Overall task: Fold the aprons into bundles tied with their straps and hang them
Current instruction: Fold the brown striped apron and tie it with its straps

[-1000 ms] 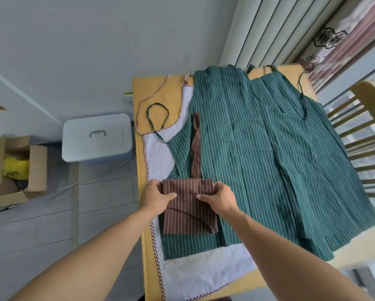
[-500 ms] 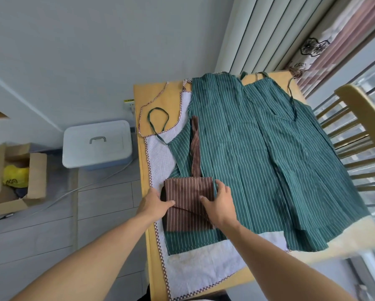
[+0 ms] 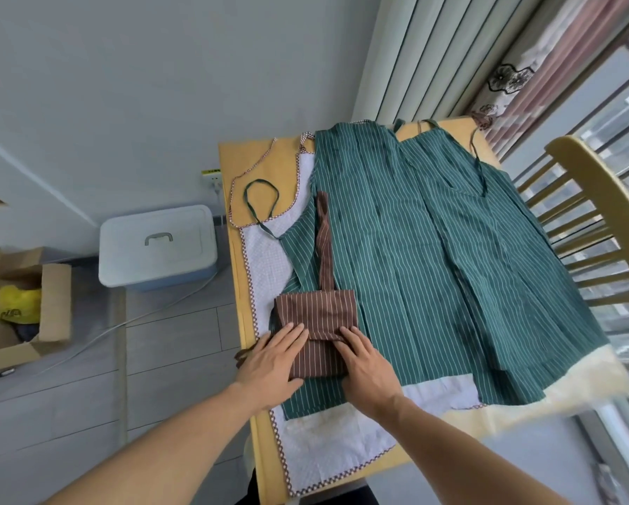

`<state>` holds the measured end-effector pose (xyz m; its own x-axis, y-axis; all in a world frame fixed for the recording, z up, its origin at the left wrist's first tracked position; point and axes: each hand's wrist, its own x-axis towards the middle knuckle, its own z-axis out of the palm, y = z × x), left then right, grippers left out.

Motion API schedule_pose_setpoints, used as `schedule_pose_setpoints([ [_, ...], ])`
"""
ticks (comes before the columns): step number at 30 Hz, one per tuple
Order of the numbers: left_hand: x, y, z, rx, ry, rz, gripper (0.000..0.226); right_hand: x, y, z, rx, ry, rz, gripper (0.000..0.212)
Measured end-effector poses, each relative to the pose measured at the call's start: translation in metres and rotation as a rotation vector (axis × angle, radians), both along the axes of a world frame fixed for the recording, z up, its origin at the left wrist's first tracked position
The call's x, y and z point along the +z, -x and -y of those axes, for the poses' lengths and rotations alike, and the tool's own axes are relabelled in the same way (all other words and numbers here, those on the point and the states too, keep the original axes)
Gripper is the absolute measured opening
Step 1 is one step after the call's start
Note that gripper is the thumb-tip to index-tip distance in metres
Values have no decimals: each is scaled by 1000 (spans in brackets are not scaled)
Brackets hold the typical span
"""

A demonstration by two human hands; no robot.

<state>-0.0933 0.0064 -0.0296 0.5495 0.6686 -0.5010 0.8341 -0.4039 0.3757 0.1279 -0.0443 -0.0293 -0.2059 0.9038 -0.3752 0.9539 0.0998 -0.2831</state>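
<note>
You're mid-fold: your left hand (image 3: 274,355) and right hand (image 3: 369,362), fingers flat, press the brown striped cloth apron bundle (image 3: 316,329). Next, likely wrap its long brown strap (image 3: 325,246) around.

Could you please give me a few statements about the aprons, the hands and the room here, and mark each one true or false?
1. Both hands rest flat on the brown striped apron. True: the left hand and right hand lie on it with straight fingers.
2. The brown apron lies directly on the bare table. False: it lies on a green striped apron.
3. A brown strap runs away from the folded bundle toward the wall. True.
4. The white storage box sits on the table. False: it stands on the floor, left of the table.
5. The wooden chair stands to the left of the table. False: it is on the right, by the window.
</note>
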Motion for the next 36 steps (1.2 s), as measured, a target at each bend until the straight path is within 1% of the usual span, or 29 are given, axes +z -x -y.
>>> schedule_pose_setpoints([
  [2, -6, 3, 1, 61, -24, 83, 90, -1, -6, -1, -42, -18, -118, 65],
  [3, -9, 5, 2, 112, -77, 133, 85, -1, -9, -1, -56, -45, -151, 63],
  [5, -15, 8, 2, 188, -216, 196, 69, 2, -14, -1, -85, -77, -189, 55],
  [7, -18, 8, 0, 164, -316, 210, 54, 7, -14, -1, -96, -59, -212, 53],
  [8, -18, 7, -3, 123, -334, 196, 54, 8, -14, 0, -66, -35, -186, 57],
  [9, -17, 5, -5, 85, -321, 173, 58, 8, -14, 1, -11, -9, -132, 65],
  [11, -13, 4, -11, 31, -197, 104, 72, 4, -14, 2, 71, 9, -20, 75],
  [13, -11, 4, -15, 7, -110, 60, 89, 0, -13, 2, 34, -37, -13, 73],
  [14, -11, 5, -17, -9, -75, 49, 98, -2, -13, 1, -3, -75, -63, 67],
  [16, -11, 10, -18, -44, -28, 35, 111, -2, -14, -4, -108, -119, -214, 49],
  [17, -13, 12, -19, -49, -17, 44, 111, 1, -15, -8, -193, -131, -304, 38],
  [18, -13, 13, -21, -36, -13, 61, 104, 5, -15, -15, -286, -141, -388, 26],
  [19, -14, 13, -23, 18, -27, 118, 92, 11, -16, -23, -354, -146, -452, 15],
  [20, -16, 12, -26, 119, -32, 199, 77, 18, -15, -32, -398, -143, -499, 12],
  [22, -11, 11, -38, 369, 6, 331, 49, 33, -15, -50, -471, -105, -578, 25],
  [24, 0, 8, -51, 589, 140, 438, 28, 52, -13, -68, -546, -35, -683, 28],
  [26, 16, 4, -63, 688, 226, 553, 7, 70, -12, -83, -644, 23, -826, 27],
  [28, 31, 0, -72, 724, 250, 593, 17, 83, -14, -95, -713, 115, -982, 30],
  [29, 36, -2, -76, 748, 289, 612, 17, 87, -17, -99, -697, 163, -1024, 30],
  [32, 38, -2, -82, 851, 405, 638, 24, 88, -26, -104, -572, 330, -1016, 36],
  [34, 36, -1, -81, 906, 473, 650, 28, 82, -31, -105, -583, 440, -1036, 40],
  [36, 33, -2, -78, 946, 552, 696, 27, 76, -33, -104, -641, 483, -1027, 39],
])
